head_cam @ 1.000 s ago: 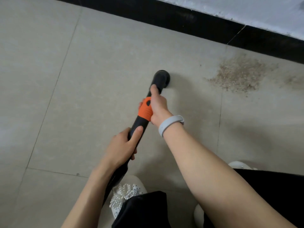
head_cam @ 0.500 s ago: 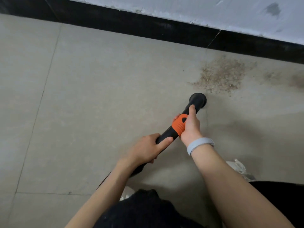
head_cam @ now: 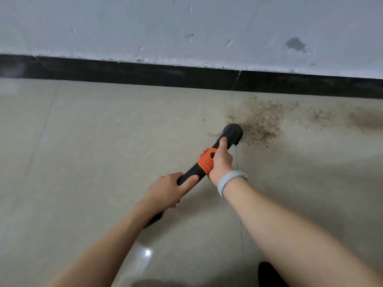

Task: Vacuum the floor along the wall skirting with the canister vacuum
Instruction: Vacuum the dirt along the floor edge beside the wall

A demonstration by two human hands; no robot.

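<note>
2 hands are gripping the black plastic vacuum wand with the orange ribbed collar. The right hand is wrapping the collar, fingers curled round it, with 1 digit lying straight along the tube toward the head. The left hand is clamping the tube just behind, fingers curled under, thumb on top.

The round black nozzle head is sitting just ahead of the right fingertips, touching the near-left edge of the brown gritty debris patch. The patch is lying between the nozzle and the black glossy skirting strip, with thinner scatter trailing off to the right.

My read on doing this step well:
- keeping the head flat on the tile so suction is sealing, not tilting on 1 edge
- working slowly from the near edge of the patch toward the skirting, overlapping passes
- running the rim along the skirting base last, since grit looks to be collecting near that joint
- not shoving fast: loose grains are probably going to scatter on smooth tile

Materials: the beige glazed floor tile is looking smooth and reflective, with thin grout lines. The debris is looking dry, granular, sawdust-like. The pale painted wall above the skirting is showing chips and scuffs. A grey band is sitting on the right wrist.
</note>
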